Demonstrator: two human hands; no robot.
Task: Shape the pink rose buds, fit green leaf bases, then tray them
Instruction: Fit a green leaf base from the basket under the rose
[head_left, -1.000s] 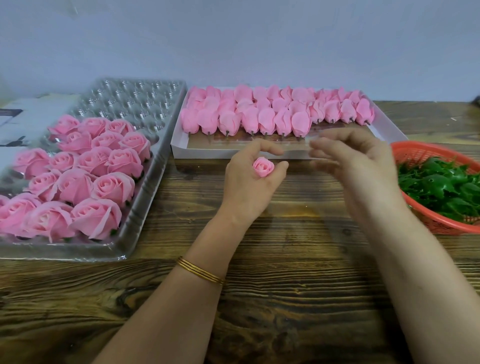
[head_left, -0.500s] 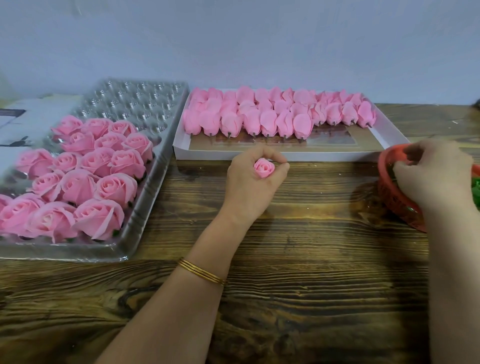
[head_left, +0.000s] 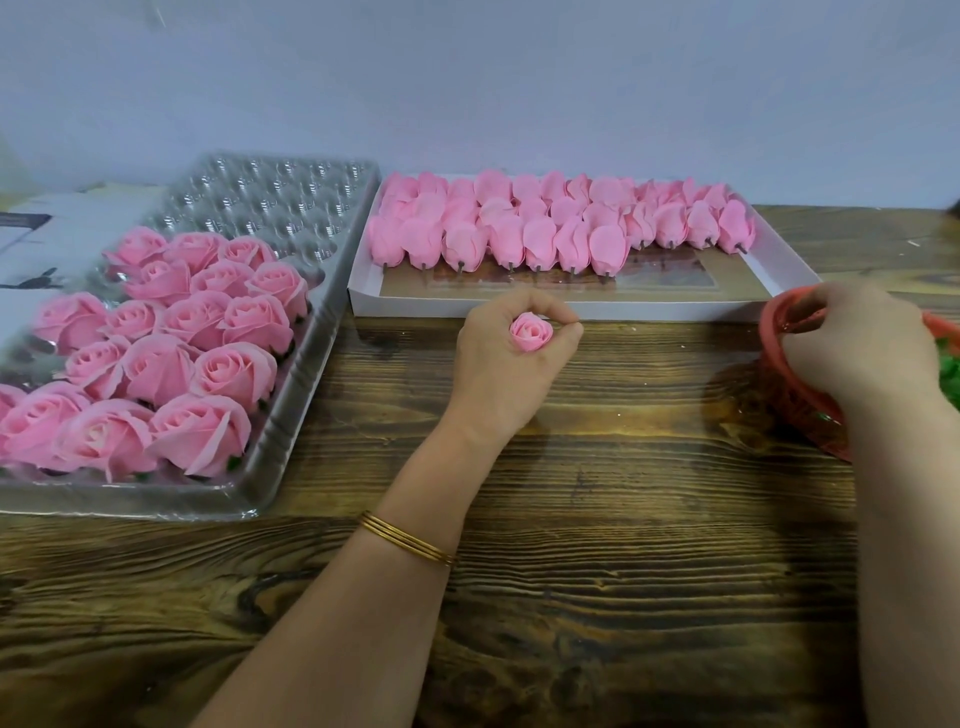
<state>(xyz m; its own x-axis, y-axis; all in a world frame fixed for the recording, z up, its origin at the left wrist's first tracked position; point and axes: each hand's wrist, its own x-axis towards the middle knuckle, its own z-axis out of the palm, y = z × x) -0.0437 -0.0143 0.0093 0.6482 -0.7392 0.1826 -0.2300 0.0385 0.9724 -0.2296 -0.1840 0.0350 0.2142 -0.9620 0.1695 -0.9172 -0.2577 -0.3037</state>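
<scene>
My left hand (head_left: 498, 379) holds a small pink rose bud (head_left: 530, 332) upright, fingers and thumb curled round it, above the wooden table. My right hand (head_left: 857, 348) is at the right edge, with fingers curled over the near rim of the red basket (head_left: 795, 400); a sliver of green leaf bases (head_left: 951, 366) shows beyond it. A clear plastic tray (head_left: 296, 410) on the left holds several finished pink roses (head_left: 156, 358). A white box (head_left: 779, 265) at the back holds rows of unshaped pink buds (head_left: 545, 234).
The far half of the clear tray shows unfilled cups (head_left: 270, 197). A white sheet (head_left: 47, 228) lies behind the tray at the far left. Bare wooden table (head_left: 597, 519) lies between my arms. A pale wall stands behind everything.
My right hand has gone from beside the bud to the red basket's rim, and the basket now sits tipped under it. My left hand has kept the bud in place.
</scene>
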